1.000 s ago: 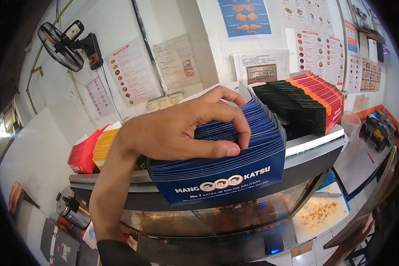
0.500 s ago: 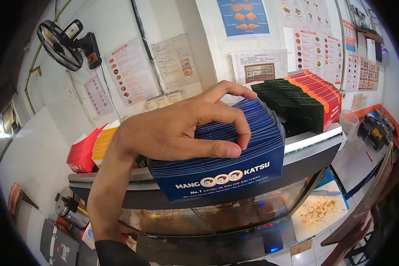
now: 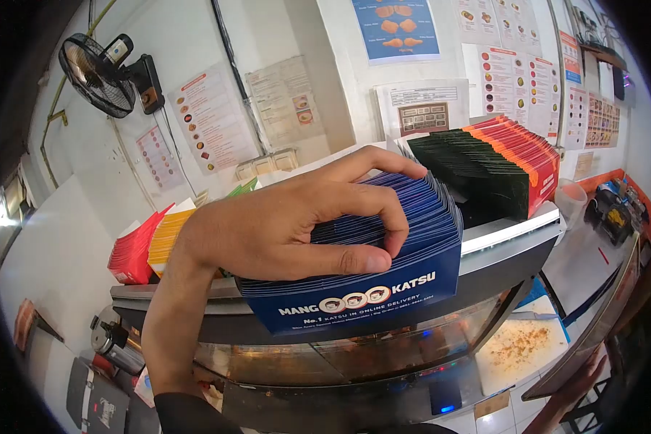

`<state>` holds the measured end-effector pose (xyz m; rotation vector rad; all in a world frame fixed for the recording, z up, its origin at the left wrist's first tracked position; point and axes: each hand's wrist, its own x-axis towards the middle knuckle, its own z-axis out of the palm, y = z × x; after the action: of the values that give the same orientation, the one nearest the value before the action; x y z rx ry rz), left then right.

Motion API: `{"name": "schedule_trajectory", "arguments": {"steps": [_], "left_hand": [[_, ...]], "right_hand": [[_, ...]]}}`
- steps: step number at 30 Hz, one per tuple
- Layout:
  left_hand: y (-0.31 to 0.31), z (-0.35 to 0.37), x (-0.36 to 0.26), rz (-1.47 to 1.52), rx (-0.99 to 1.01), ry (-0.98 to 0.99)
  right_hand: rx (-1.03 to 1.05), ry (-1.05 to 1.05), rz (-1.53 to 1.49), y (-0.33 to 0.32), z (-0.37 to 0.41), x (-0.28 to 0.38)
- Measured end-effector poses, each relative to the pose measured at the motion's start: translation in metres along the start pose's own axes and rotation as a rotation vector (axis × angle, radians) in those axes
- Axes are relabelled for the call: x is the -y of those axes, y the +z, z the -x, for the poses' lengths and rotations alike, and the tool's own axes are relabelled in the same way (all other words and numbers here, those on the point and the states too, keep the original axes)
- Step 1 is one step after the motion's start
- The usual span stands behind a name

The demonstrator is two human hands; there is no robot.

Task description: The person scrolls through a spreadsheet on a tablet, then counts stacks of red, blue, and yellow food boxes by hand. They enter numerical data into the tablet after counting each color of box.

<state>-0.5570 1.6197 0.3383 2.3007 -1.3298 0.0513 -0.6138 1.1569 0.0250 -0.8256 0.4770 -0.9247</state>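
My left hand (image 3: pixel 296 224) reaches across from the lower left, palm down, over a thick stack of blue folded cardboard boxes (image 3: pixel 369 296) printed "MANG KATSU". Its thumb and bent index finger close over the top edges near the front, while another fingertip rests at the stack's back edge. The palm side is hidden. The stack stands on top of a glass display warmer (image 3: pixel 513 230). Low on the right, my right hand (image 3: pixel 589 369) shows partly beside the edge of a brown panel (image 3: pixel 568 362); I cannot tell whether it grips the panel.
Black and red folded boxes (image 3: pixel 492 163) stand right of the blue stack. Red folded boxes (image 3: pixel 132 253) and yellow ones (image 3: pixel 168 235) are at the left. Below on the right lies a white cutting board (image 3: pixel 524 347) with crumbs and a knife. A fan (image 3: pixel 98 76) hangs on the wall.
My left hand and the front of the blue stack have shifted slightly down and toward me. Some green shows behind my wrist now. My right hand has barely moved.
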Motion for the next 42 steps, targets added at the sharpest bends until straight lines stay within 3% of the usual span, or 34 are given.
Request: {"name": "schedule_trajectory", "arguments": {"steps": [3, 5, 9, 15, 20, 23, 29, 30, 33, 37, 38, 41, 42], "left_hand": [[-0.001, -0.001, 0.000, 0.018, 0.003, -0.002], [0.000, -0.001, 0.000, 0.044, -0.002, -0.016], [0.000, -0.002, 0.000, 0.056, -0.006, -0.039], [-0.001, -0.003, -0.004, -0.030, 0.028, 0.001], [0.004, -0.002, -0.012, 0.027, -0.009, -0.083], [0.007, -0.002, -0.009, 0.071, -0.033, -0.094], [0.004, -0.005, -0.019, 0.033, -0.011, -0.120], [0.005, -0.004, -0.020, 0.015, -0.023, -0.130], [0.014, -0.007, -0.039, -0.114, -0.090, -0.197], [0.030, -0.015, -0.043, -0.081, -0.172, -0.288], [0.034, -0.018, -0.047, -0.076, -0.193, -0.329], [0.032, -0.013, -0.070, -0.863, -0.080, -0.328], [0.048, -0.006, -0.077, -0.834, -0.221, -0.259]], "right_hand": [[0.041, -0.082, 0.107, -0.008, -0.005, -0.008], [-0.012, 0.018, -0.031, 0.014, 0.008, 0.005], [0.123, -0.116, 0.116, -0.023, -0.018, -0.014], [0.037, 0.068, -0.133, -0.001, -0.011, 0.000], [-0.009, 0.156, -0.309, 0.018, 0.002, 0.015], [0.067, 0.102, -0.230, 0.002, -0.010, 0.006], [0.058, 0.151, -0.363, -0.021, -0.037, -0.008], [0.128, 0.145, -0.393, -0.034, -0.046, -0.017], [0.646, -0.083, -0.287, -0.064, -0.061, -0.031], [0.516, -0.040, -0.164, -0.020, -0.031, 0.009], [0.666, -0.077, -0.077, -0.008, -0.027, 0.030], [0.703, 0.004, -0.138, -0.006, -0.031, 0.033], [0.703, 0.001, -0.127, -0.005, -0.032, 0.035]]}}
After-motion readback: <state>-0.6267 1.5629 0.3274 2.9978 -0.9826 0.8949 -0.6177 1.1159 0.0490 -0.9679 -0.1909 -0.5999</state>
